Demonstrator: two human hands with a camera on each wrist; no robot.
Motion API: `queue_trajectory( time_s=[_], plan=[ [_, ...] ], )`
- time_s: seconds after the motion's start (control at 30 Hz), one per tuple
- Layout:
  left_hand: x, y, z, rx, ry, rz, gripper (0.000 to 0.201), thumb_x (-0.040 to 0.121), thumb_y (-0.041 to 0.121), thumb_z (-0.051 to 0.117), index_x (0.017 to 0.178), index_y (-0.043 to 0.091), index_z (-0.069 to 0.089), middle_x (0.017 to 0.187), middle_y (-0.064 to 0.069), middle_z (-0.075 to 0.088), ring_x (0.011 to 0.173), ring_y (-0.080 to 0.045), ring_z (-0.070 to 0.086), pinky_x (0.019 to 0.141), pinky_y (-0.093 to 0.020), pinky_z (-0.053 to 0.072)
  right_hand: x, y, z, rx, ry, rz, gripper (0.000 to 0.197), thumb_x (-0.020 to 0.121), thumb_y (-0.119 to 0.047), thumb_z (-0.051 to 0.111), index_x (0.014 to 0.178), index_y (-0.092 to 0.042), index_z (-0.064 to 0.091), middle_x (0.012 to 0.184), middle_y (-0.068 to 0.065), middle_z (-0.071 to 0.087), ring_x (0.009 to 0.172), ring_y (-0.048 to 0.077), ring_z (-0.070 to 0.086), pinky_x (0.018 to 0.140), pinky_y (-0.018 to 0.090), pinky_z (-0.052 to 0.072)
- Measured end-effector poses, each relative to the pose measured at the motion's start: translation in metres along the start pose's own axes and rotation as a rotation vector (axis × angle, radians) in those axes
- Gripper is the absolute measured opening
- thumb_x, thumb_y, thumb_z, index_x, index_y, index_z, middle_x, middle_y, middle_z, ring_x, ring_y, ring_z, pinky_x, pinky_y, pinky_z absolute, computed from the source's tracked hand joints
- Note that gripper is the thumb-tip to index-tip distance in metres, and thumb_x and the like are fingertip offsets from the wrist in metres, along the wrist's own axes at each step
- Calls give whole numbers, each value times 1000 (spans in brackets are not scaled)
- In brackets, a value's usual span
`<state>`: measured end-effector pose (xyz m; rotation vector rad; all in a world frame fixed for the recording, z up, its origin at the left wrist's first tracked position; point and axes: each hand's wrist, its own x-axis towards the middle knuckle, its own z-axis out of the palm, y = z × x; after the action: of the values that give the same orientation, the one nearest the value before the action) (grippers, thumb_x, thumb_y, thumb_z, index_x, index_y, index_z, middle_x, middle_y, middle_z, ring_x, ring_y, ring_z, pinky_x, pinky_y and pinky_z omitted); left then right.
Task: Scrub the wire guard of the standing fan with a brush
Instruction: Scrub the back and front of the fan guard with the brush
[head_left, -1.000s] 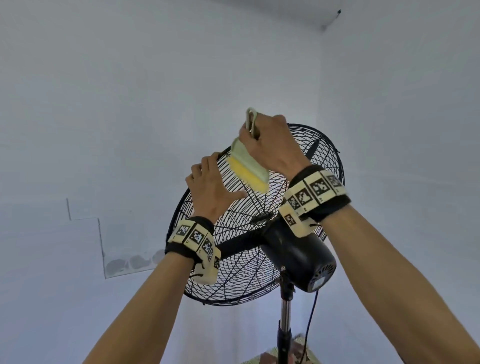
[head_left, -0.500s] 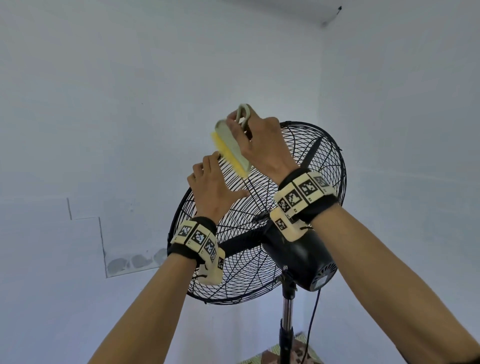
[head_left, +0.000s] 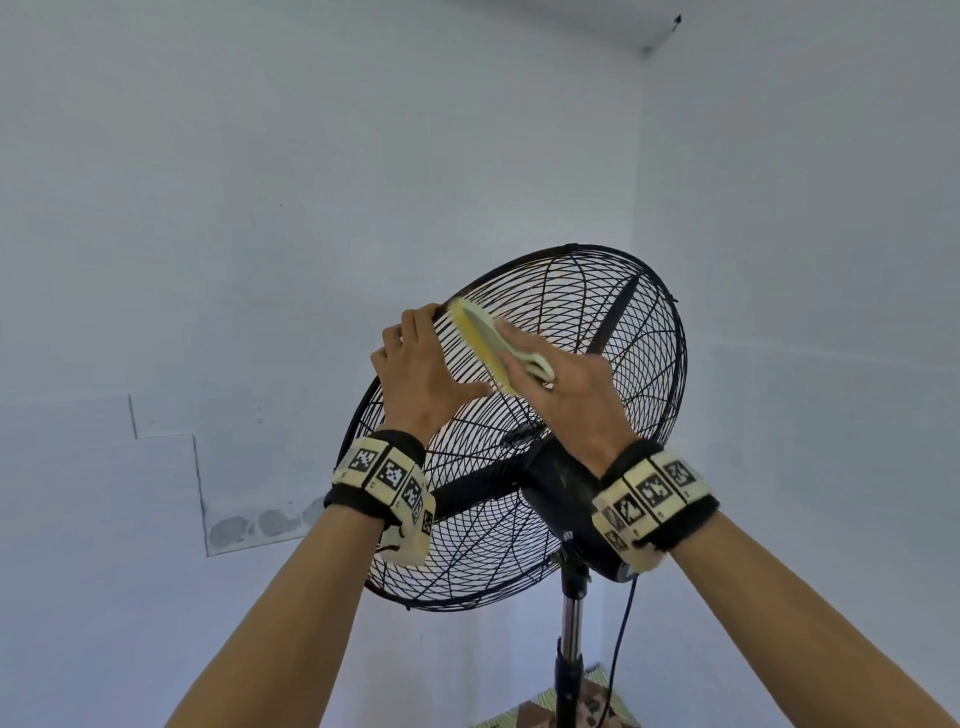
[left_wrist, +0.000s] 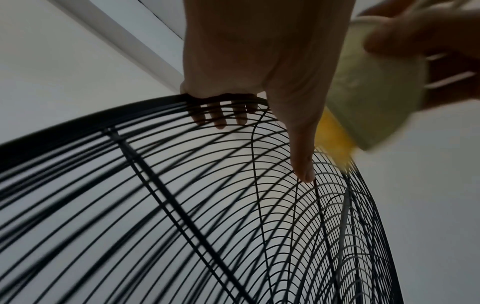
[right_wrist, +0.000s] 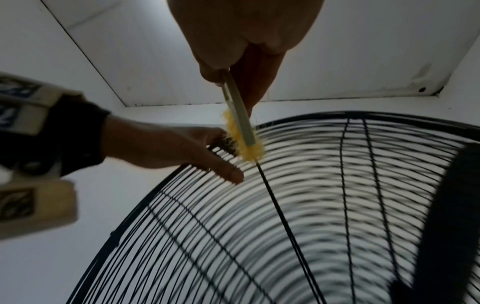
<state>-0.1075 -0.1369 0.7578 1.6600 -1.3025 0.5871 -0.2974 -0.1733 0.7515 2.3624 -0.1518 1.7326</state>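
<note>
The fan's black wire guard (head_left: 587, 332) faces away from me, tilted upward. My left hand (head_left: 421, 374) grips its upper left rim, with the fingers (left_wrist: 221, 117) curled over the edge and the thumb (left_wrist: 301, 148) lying along the wires. My right hand (head_left: 571, 400) grips the handle of a pale green brush (head_left: 480, 335). The brush's yellow bristles (right_wrist: 244, 148) press on the wires just right of the left hand's fingers. In the left wrist view the brush (left_wrist: 371, 92) shows blurred beside the thumb.
Below my hands are the black motor housing (head_left: 561, 493), the metal pole (head_left: 571, 618) and a dark cord (head_left: 621, 639). White walls meet in a corner behind the fan. A patterned surface (head_left: 545, 714) lies at the pole's foot.
The right hand has turned and dropped to the lower right, so the brush now points up-left along the rim. The brush swept left, then back down the wires. The left hand stays on the rim.
</note>
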Motion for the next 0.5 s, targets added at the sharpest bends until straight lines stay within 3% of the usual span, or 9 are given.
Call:
queue_trajectory(
  time_s=[0.1, 0.13, 0.2, 0.23, 0.3, 0.37, 0.43, 0.5],
  plan=[
    [1, 0, -6, 9, -48, -4, 117, 57, 55, 97, 150, 17, 35, 145, -3, 43, 132, -31, 43, 102, -50, 37, -54, 15, -2, -51, -53, 88, 43, 100, -33, 56, 137, -11, 62, 86, 11, 77, 49, 9, 61, 49, 3, 45],
    [1, 1, -8, 10, -59, -4, 118, 57, 55, 97, 149, 17, 34, 145, -3, 43, 131, -31, 44, 102, -51, 38, -64, 15, -4, -48, -76, 167, 44, 101, -36, 55, 138, -13, 61, 89, 11, 77, 54, 10, 63, 53, 5, 48],
    [1, 4, -8, 10, -68, 1, 118, 57, 56, 96, 149, 17, 34, 145, -3, 43, 130, -32, 46, 102, -52, 39, -67, 8, -9, 13, -60, 327, 44, 103, -39, 55, 143, -19, 58, 108, 8, 77, 79, 14, 71, 72, 16, 56],
    [2, 5, -7, 11, -63, 3, 118, 57, 57, 96, 149, 18, 34, 145, -3, 43, 129, -32, 47, 101, -52, 40, -59, 2, -11, 38, -1, 307, 43, 103, -36, 58, 143, -19, 58, 111, 4, 76, 83, 13, 71, 75, 18, 57],
    [3, 5, -5, 10, -51, 5, 118, 57, 57, 96, 150, 18, 34, 145, -3, 43, 128, -32, 48, 100, -51, 40, -38, -11, -8, 58, 178, 139, 43, 99, -24, 65, 140, -12, 58, 107, -3, 73, 71, 9, 67, 62, 9, 54],
    [2, 2, -3, 7, -35, 5, 118, 58, 57, 96, 150, 17, 34, 146, -3, 43, 128, -32, 47, 100, -51, 39, -22, -15, 0, 52, 214, 63, 44, 97, -18, 68, 139, -10, 57, 110, -3, 73, 70, 5, 65, 62, 5, 52],
    [0, -1, -3, 1, -26, -1, 117, 58, 56, 96, 150, 17, 34, 146, -3, 44, 128, -31, 46, 100, -50, 38, -28, -11, 8, 2, 143, 27, 47, 94, -10, 72, 139, -9, 59, 114, 9, 75, 78, 2, 67, 71, 11, 56],
    [-1, -4, -3, -7, -28, -4, 117, 59, 56, 96, 151, 18, 34, 146, -3, 44, 128, -31, 46, 101, -50, 37, -53, -2, 13, -55, 61, 44, 51, 90, -1, 74, 139, -7, 59, 118, 14, 74, 87, 16, 74, 74, 27, 63]
  ],
)
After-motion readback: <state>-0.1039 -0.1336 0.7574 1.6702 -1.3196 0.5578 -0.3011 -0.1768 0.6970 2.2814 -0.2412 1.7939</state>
